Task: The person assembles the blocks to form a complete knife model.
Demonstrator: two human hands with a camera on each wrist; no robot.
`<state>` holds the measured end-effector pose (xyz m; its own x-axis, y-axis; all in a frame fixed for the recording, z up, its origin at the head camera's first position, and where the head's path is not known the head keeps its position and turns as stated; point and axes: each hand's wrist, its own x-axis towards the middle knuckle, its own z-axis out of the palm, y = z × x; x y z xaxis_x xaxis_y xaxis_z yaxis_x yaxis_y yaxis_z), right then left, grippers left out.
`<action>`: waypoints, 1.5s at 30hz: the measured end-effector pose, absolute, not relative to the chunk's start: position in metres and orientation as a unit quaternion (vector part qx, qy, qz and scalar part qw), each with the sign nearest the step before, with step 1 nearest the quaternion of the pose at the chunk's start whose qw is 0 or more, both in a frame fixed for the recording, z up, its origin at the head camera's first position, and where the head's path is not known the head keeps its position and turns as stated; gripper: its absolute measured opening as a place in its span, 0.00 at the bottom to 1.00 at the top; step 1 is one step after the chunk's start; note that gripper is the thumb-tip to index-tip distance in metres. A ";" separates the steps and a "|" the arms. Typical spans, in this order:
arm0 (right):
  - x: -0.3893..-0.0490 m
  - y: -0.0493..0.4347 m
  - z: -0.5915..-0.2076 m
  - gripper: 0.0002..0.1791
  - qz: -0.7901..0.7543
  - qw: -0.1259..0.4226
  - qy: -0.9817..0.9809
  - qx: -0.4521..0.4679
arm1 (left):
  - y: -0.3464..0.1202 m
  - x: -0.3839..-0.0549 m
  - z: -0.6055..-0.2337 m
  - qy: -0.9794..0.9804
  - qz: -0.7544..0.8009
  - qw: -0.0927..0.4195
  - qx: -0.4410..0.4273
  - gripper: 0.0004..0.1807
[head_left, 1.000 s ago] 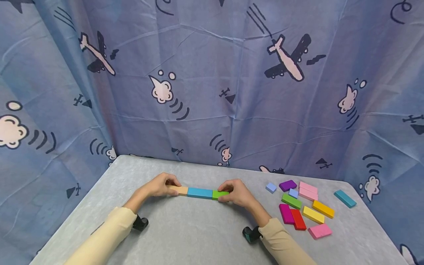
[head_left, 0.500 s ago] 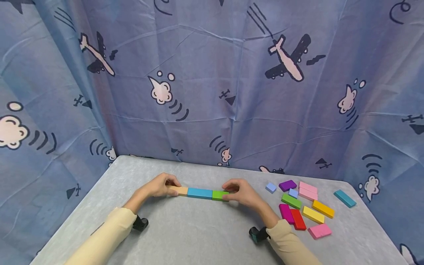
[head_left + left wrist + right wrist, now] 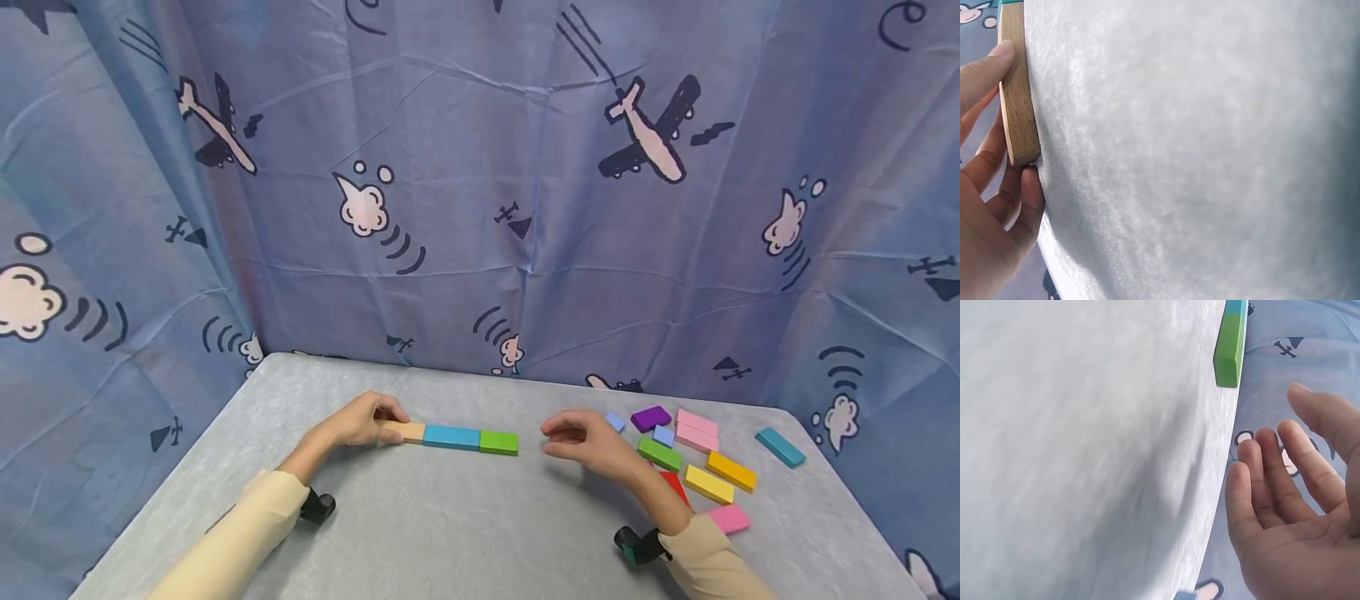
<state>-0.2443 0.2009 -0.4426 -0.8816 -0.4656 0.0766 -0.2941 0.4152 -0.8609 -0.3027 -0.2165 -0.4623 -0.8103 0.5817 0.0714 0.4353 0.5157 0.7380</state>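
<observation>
Three blocks lie end to end in a row on the grey table: a natural wood block [image 3: 409, 432], a blue block [image 3: 452, 437] and a green block [image 3: 498, 442]. My left hand [image 3: 365, 419] holds the wood block at the row's left end; in the left wrist view the thumb lies on the side of the wood block [image 3: 1020, 94]. Off the row's right end, my right hand [image 3: 588, 444] is empty, its fingers loosely bent and apart from the green block. The right wrist view shows that palm with nothing in it and the green block [image 3: 1229, 353] beyond.
Several loose blocks lie at the table's right, among them a purple block [image 3: 651, 418], pink blocks [image 3: 697, 432], a second green block [image 3: 660, 454], a yellow block [image 3: 709, 485] and a teal block [image 3: 780, 448]. A patterned curtain [image 3: 450, 208] hangs behind the table [image 3: 450, 533].
My right hand has let go of the green block and moved right, toward the loose blocks, partly covering some. The left hand and the row have stayed in place.
</observation>
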 end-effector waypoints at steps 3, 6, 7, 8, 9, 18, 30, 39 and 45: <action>-0.240 0.213 -0.442 0.17 -0.492 0.089 0.835 -0.231 | -0.215 -0.302 -0.462 0.866 0.393 0.091 0.296 0.10; -0.236 0.226 -0.444 0.17 -0.498 0.093 0.831 -0.232 | -0.214 -0.301 -0.462 0.866 0.392 0.090 0.295 0.10; -0.235 0.231 -0.444 0.17 -0.500 0.095 0.830 -0.229 | -0.214 -0.301 -0.462 0.867 0.392 0.090 0.295 0.10; -0.233 0.235 -0.445 0.17 -0.502 0.096 0.830 -0.224 | -0.214 -0.300 -0.462 0.867 0.393 0.091 0.294 0.10; -0.231 0.240 -0.446 0.17 -0.504 0.097 0.829 -0.222 | -0.214 -0.300 -0.462 0.867 0.393 0.091 0.294 0.10; -0.217 0.276 -0.444 0.20 -0.519 0.105 0.824 -0.202 | -0.215 -0.299 -0.462 0.868 0.389 0.087 0.296 0.10; -0.206 0.317 -0.432 0.24 -0.499 0.099 0.843 -0.177 | -0.215 -0.301 -0.463 0.869 0.387 0.084 0.297 0.11; -0.209 0.340 -0.435 0.28 -0.451 0.093 0.869 -0.179 | -0.215 -0.301 -0.464 0.868 0.390 0.086 0.296 0.11; -0.208 0.340 -0.438 0.28 -0.425 0.090 0.877 -0.206 | -0.216 -0.302 -0.465 0.867 0.390 0.086 0.298 0.11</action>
